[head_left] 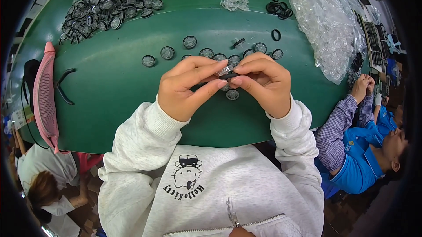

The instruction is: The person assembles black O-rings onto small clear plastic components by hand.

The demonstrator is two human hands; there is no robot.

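Between the fingertips of my left hand (182, 85) and my right hand (267, 81) is a small clear plastic wheel (224, 71). A black rubber ring (228, 77) sits at its lower edge, pinched by both thumbs; how far it is seated I cannot tell. Both hands are closed on this piece, just above the table. Around them lie several clear wheels with black rims, among them one wheel (167, 53) to the left and another wheel (232, 94) below the fingers. My fingers partly hide some of these.
The green table (105, 101) carries a big heap of black-rimmed wheels (116, 2) at far left. Bare clear wheels (235, 0) and loose black rings (278, 9) lie at the back. A clear plastic bag (323, 26) stands right; pliers (63, 86) and a pink pouch (45, 98) lie left. Co-workers sit either side.
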